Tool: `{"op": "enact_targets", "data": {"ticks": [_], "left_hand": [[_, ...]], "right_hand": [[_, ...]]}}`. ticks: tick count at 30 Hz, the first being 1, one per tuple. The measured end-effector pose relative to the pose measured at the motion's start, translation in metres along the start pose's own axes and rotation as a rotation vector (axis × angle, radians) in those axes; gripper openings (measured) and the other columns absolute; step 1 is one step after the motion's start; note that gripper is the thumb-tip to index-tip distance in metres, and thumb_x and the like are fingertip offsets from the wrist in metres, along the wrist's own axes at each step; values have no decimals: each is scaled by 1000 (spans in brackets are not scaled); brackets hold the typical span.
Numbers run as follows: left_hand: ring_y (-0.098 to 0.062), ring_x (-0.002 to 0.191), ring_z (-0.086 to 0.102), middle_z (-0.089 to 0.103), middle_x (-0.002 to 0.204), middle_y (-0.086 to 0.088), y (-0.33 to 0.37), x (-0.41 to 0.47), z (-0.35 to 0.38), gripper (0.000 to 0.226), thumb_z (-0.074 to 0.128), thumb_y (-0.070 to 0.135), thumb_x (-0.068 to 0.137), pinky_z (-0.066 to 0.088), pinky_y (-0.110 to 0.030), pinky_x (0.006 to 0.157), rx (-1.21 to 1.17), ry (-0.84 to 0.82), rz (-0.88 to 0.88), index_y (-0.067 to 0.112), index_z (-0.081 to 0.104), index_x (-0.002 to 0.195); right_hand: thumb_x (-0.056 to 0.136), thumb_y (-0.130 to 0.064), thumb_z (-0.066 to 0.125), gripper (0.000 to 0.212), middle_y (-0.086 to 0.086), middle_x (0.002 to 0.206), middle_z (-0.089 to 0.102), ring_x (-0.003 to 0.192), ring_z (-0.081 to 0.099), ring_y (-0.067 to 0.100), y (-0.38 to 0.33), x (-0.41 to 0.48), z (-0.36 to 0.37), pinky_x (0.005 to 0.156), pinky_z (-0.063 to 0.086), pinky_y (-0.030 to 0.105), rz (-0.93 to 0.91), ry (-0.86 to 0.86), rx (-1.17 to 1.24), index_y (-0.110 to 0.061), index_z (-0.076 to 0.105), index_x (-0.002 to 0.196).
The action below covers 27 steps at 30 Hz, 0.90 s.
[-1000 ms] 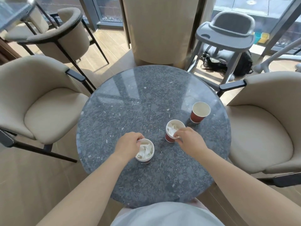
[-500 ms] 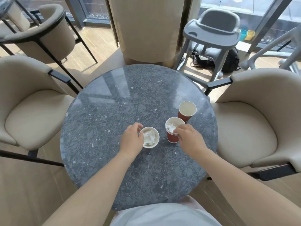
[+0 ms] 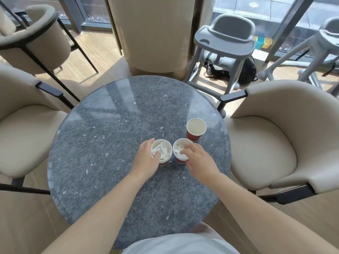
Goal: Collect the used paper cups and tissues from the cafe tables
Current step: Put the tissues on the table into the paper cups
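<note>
Single head cam, wide-angle, above the near edge of the round table [image 3: 102, 143], facing forward and steeply down. Close range: left arm [image 3: 102, 213] and right arm [image 3: 256, 204] enter from the bottom corners, shirt [image 3: 179, 246] at bottom edge. Top of frame reaches pillar [image 3: 154, 33] and windows [image 3: 229, 8].

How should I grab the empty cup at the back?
Probably wrap your fingers round the empty cup's red wall just under the rim, coming from its right. It stands upright, and a tissue-filled cup crowds its near left side.
</note>
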<state>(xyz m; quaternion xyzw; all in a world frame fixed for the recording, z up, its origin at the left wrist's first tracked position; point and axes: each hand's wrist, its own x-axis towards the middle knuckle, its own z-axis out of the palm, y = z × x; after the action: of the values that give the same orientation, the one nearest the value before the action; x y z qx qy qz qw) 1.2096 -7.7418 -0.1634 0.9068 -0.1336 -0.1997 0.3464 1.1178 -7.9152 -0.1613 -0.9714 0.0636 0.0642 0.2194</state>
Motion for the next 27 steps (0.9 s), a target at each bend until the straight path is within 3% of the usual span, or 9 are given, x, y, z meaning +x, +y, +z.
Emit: {"op": "enact_targets", "data": {"ticks": [4,7,11,23,27], "left_hand": [[-21,138,21,22,151,2,-2,-2,-1,68,65,39,79,25,-36,110,244,-62,222,26,32,138],[-23,138,20,16,153,3,-4,-1,-1,72,71,35,74,34,-40,107,376,-153,271,33,31,134],[-26,132,30,20,150,2,-3,4,0,67,67,19,77,41,-41,101,397,-113,266,31,32,133],[-25,114,46,35,135,4,21,13,16,59,70,30,74,47,-36,85,366,-69,333,32,41,125],[-26,112,46,35,135,2,30,17,22,61,70,34,74,49,-40,85,383,-85,314,27,39,127]], "right_hand": [[87,-11,51,22,1,118,56,108,47,24,2,2,-3,86,42,35,-1,-5,-73,-16,62,105],[88,-13,50,21,2,110,61,101,50,25,1,1,-4,83,41,35,5,4,-70,-16,62,105],[88,-13,49,19,3,103,62,98,51,26,0,-3,-6,79,42,35,18,48,-38,-15,62,103],[91,-14,47,21,3,107,63,103,49,26,5,-26,-35,86,40,36,83,178,8,-13,60,108],[89,-9,52,19,8,104,66,99,53,30,5,-34,-55,80,43,38,75,327,56,-8,64,104]]}}
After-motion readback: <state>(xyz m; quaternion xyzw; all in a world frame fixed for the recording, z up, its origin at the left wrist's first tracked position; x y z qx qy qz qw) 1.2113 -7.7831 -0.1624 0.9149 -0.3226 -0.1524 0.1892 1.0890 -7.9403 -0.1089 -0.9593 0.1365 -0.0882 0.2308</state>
